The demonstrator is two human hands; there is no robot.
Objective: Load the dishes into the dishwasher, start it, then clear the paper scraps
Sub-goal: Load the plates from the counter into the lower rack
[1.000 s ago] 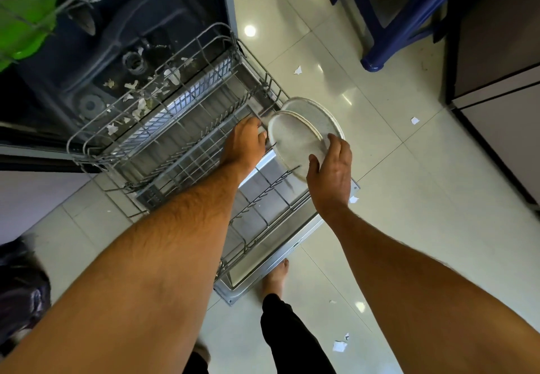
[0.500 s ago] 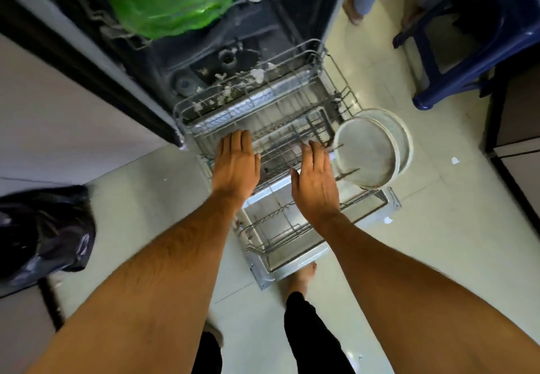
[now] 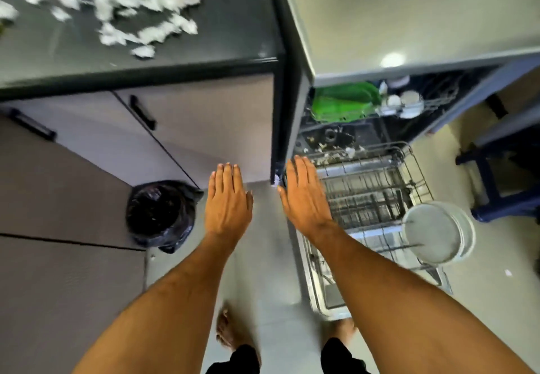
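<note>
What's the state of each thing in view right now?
left hand: open, holds nothing
right hand: open, holds nothing
lower rack: pulled out
plates: two, on edge in lower rack
green dish: in upper rack
paper scraps: strewn on counter
black bin bag: open-topped, on floor

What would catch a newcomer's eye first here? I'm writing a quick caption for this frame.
Two open hands, the left hand and right hand, reach forward at centre, holding nothing. To the right, the pulled-out lower rack carries pale plates standing on edge at its near right corner, with a green dish in the rack above. White paper scraps litter the dark countertop at top left.
</note>
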